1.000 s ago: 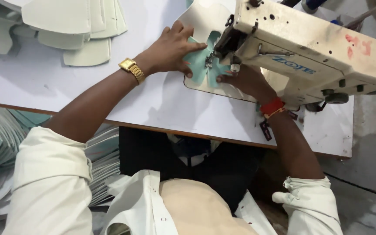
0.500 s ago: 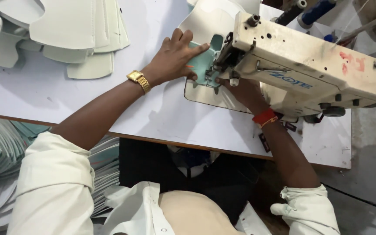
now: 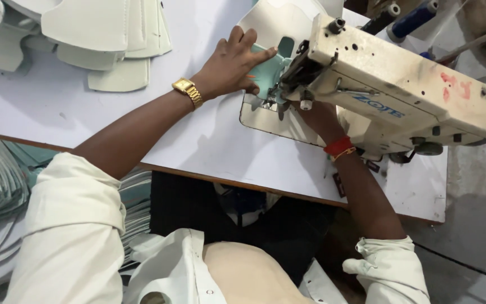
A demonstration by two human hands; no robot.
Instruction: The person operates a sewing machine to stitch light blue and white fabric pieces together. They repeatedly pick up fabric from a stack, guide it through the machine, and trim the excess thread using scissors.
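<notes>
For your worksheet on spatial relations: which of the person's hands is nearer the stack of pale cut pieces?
Left. The left hand lies just right of the stack of pale cut pieces; the right hand is farther, under the sewing machine.

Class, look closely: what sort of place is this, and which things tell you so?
Probably a stitching workshop. A worn industrial sewing machine stands on a white table, the left hand feeds a teal piece, and pale cut pieces lie stacked.

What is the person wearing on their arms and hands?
Both hands are bare, with no gloves. The left hand has a square gold wristwatch on a gold band at the wrist. The right hand, partly hidden under the sewing machine, has a red band and a thin orange one at the wrist. Both arms wear white sleeves rolled up past the elbows.
</notes>
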